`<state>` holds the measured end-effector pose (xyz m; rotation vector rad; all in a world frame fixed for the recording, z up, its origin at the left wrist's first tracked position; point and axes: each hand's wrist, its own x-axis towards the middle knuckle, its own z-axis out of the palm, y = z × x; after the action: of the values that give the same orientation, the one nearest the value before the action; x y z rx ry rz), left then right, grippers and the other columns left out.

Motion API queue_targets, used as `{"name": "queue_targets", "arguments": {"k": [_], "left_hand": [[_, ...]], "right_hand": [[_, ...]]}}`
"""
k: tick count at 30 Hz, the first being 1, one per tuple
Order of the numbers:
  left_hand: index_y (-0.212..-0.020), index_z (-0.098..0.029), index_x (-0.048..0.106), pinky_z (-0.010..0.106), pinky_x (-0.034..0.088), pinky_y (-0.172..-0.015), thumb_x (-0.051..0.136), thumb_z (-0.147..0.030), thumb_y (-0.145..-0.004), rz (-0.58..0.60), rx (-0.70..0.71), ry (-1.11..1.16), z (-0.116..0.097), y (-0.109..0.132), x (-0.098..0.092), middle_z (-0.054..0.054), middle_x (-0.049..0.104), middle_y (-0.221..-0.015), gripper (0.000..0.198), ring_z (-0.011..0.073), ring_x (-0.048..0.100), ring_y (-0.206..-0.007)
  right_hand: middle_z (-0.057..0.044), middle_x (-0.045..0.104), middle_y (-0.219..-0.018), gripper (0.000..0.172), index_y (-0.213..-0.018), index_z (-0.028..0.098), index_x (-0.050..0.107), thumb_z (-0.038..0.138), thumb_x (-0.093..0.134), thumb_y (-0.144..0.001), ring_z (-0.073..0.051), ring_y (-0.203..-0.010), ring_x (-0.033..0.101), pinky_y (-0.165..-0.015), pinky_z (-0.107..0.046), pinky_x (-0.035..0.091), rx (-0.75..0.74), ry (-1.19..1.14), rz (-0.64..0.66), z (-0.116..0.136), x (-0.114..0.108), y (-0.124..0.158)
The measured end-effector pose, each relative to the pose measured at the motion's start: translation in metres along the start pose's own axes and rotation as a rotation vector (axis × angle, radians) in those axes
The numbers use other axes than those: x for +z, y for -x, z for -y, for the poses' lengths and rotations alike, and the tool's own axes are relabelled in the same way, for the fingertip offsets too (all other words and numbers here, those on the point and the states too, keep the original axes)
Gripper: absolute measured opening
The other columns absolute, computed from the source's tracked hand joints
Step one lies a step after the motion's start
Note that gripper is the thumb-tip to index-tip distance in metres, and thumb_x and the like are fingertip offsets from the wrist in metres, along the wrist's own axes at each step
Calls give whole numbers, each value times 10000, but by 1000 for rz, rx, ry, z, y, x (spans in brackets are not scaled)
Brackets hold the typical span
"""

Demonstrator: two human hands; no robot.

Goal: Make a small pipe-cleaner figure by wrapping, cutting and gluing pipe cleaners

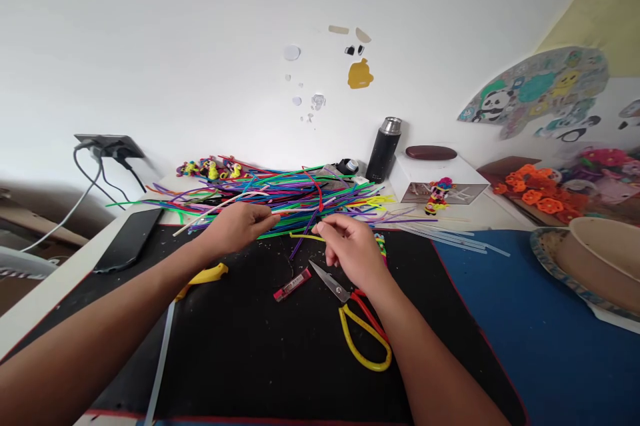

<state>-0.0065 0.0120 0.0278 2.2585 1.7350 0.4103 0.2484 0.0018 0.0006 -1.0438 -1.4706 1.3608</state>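
Observation:
My right hand (353, 249) is closed in a pinch, with a short yellow pipe cleaner (303, 235) sticking out leftward from its fingertips. My left hand (240, 226) is also closed, thumb against fingers, in front of a heap of multicoloured pipe cleaners (285, 203); what it holds, if anything, cannot be made out. Below my right hand lie scissors (365, 346) with yellow and red handles, their blades pointing up-left. A small red case (293, 284) rests left of the blades. Beneath my left forearm is a yellow glue gun (205, 277), partly hidden, with a long translucent glue stick (161, 366).
A black mat (240, 359) covers the front of the desk; a phone (129, 239) lies at its left edge. Behind stand a black thermos (384, 149), a white box (425, 179) and a small figure (437, 196). Clear sticks (450, 237) and a bowl (607, 253) are at right.

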Motion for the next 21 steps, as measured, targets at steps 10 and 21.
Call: {"name": "queue_targets", "arguments": {"k": [10,21], "left_hand": [[-638,-233,589,314,306,-558,471,-488,-1065,200,267,-109,-35,-13,25,9,559,-568,512,191,517,-521],[-851,-233,769,270,508,-699,539,-125,-879,406,378,14,-49,-39,44,11,776,-815,255,191,705,-721]], "right_hand": [[83,484,-483,271,-854,194,747,463,718,-870,-110,-399,476,-413,-232,343,22,-237,-88,-1,-5,-3],[83,488,-474,241,-815,195,728,433,722,-849,-103,-392,478,-406,-226,329,37,-272,-68,5,-3,-1]]}}
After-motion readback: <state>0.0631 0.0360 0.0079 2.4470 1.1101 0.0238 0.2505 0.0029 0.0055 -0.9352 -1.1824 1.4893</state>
